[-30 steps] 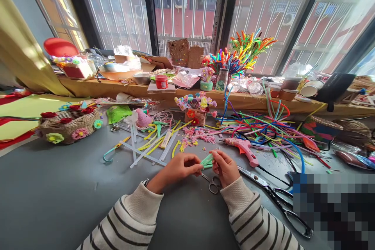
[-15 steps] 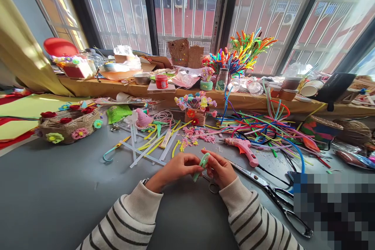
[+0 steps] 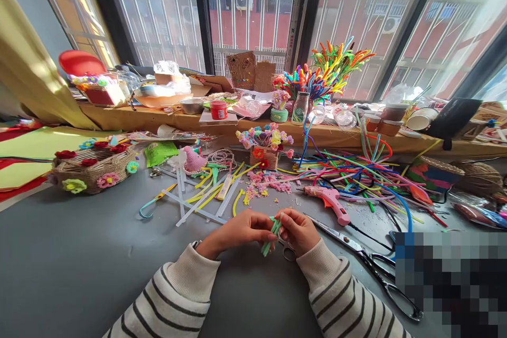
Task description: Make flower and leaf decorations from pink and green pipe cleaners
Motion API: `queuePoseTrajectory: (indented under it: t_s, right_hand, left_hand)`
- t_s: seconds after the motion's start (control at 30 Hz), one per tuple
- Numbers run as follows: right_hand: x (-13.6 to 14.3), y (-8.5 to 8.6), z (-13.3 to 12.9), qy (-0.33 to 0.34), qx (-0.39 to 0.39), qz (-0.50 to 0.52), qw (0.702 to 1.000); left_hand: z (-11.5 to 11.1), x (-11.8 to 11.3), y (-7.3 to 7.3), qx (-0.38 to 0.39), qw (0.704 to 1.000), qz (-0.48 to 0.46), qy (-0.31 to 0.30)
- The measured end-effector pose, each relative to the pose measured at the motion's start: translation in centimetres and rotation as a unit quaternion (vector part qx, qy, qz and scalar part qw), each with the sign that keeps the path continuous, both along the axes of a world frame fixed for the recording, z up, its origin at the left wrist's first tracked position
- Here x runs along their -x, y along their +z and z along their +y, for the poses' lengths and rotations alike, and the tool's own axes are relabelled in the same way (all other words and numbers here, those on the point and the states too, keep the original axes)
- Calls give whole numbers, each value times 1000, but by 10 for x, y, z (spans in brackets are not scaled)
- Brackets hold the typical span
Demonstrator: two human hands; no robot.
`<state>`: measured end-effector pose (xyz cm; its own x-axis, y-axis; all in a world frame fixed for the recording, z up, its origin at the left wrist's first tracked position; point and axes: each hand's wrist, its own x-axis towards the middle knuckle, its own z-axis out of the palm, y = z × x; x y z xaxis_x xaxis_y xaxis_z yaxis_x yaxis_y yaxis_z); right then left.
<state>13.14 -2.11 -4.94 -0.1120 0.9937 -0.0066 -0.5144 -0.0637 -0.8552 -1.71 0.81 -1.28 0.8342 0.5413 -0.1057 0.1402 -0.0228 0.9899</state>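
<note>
Between my hands is a light green pipe cleaner, bent into several side-by-side strands and held at a slant above the grey table. My left hand pinches it from the left, thumb on the near side. The fingertips of my right hand are closed on its upper right end. Partly hidden below my right hand, a small pair of scissors shows one ring handle. Large black-handled scissors lie open-handled just right of that hand, and a pink glue gun rests beyond them.
Glue sticks and yellow stems lie ahead on the left, near pink fuzzy scraps. A flower basket stands behind them. Tangled coloured stems spread to the right. On the far left sits a twine basket.
The green pipe cleaner has turned in my fingers from a loop shape to parallel strands. My right hand has shifted slightly down, its fingers drawn in closer.
</note>
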Motion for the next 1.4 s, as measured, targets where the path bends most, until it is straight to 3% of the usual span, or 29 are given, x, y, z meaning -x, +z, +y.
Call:
queuePoseTrajectory:
  t_s: [0.7,1.4]
  right_hand:
    - [3,3,-2,13,-2,-17,1000]
    - [4,5,-4,-5,-13,-70,997]
  left_hand:
    - [-3,1,5,3,999,25,-27]
    - [-2,1,1,-25,998,38,-46]
